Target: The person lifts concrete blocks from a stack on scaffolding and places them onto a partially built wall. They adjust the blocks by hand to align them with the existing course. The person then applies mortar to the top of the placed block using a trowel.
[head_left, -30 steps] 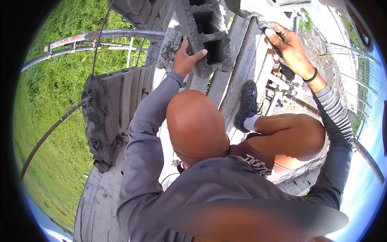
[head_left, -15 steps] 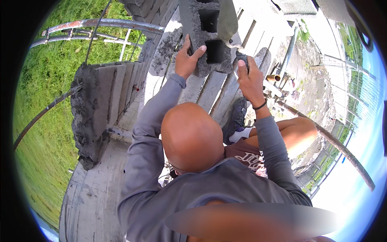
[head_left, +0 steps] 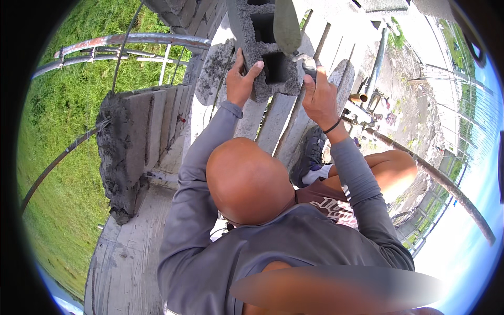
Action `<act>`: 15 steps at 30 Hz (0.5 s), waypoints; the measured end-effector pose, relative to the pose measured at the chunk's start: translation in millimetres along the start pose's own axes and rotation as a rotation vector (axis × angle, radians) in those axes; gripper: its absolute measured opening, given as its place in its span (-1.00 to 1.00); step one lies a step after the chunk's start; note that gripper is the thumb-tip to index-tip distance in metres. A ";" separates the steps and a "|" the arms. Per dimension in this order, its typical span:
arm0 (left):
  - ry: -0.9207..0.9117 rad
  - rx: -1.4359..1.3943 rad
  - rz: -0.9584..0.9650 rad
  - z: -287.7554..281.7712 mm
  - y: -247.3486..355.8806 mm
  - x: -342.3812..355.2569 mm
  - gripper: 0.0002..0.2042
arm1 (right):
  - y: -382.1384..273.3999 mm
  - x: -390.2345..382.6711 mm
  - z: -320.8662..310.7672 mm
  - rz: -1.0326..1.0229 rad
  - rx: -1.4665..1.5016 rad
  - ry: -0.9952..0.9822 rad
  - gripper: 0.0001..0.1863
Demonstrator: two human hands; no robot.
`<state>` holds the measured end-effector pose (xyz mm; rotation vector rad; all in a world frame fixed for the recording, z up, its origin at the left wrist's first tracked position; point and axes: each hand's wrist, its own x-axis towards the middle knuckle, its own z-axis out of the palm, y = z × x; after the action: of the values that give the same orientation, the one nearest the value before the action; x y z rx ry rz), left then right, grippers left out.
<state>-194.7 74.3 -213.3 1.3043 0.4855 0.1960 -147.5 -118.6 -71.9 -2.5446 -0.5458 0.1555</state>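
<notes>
fingers (head_left: 239, 58) spread, the left hand (head_left: 240, 86) rests open against the hollow block (head_left: 266, 48) between both hands; trowel (head_left: 287, 29) over its right side, handle gripped by the right hand (head_left: 321, 100); apparently trowelling that edge, which next calls for steady bracing.

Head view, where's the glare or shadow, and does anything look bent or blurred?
Head view: glare bleaches the planks right of the trowel; openings in the concrete block sit in dark shadow. Same view: the upper-left rail looks bowed, likely by the fisheye, and a smeared oval blurs the lower edge.
</notes>
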 end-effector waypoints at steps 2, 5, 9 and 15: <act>-0.006 -0.012 -0.004 0.1 0.9 -0.2 -0.08 | 2.7 3.8 -1.5 0.089 -0.195 -0.135 -0.53; -0.014 -0.043 -0.013 0.8 3.2 -2.8 -0.08 | 9.3 7.7 -3.7 -0.067 0.047 0.048 -0.51; 0.009 -0.030 -0.008 2.1 8.1 -4.2 -0.09 | 11.4 9.5 -0.3 -0.169 -0.164 0.156 -0.53; -0.006 -0.053 -0.022 2.0 8.5 -5.0 -0.09 | 5.8 13.7 1.4 -0.168 0.060 0.122 -0.56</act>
<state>-197.1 72.7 -203.7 1.2470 0.4860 0.1851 -133.3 -116.9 -76.1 -2.4182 -0.6920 -0.0427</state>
